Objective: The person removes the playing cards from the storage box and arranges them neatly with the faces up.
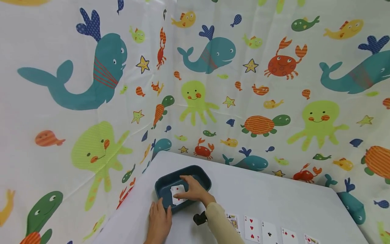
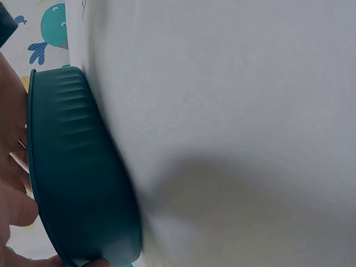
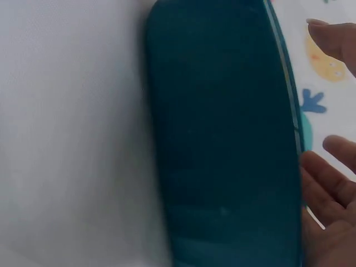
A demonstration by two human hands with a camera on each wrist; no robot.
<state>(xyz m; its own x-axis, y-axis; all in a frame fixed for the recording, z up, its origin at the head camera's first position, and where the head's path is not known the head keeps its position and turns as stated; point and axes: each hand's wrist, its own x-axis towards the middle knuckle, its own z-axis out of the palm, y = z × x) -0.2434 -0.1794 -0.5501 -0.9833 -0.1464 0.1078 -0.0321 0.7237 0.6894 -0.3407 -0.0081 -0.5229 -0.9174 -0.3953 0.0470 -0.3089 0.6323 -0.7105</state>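
A dark teal bin (image 1: 163, 185) with rounded corners stands on the white table, a small stack of playing cards (image 1: 175, 191) lying face up inside, with red diamonds on the top card. My right hand (image 1: 195, 190) reaches over the bin, thumb and fingers spread apart above the cards; in the right wrist view I see nothing between them. Whether the thumb touches the top card I cannot tell. My left hand (image 1: 159, 218) lies at the bin's near left corner, its fingers loosely extended and touching the rim and outer wall (image 2: 83, 167).
Several playing cards lie face up in a row right of the bin, among them a three of hearts (image 1: 252, 228) and an ace of clubs (image 1: 269, 232). A black wrist camera (image 1: 199, 218) sits below my right wrist. A sea-animal curtain (image 1: 213, 101) hangs behind the table.
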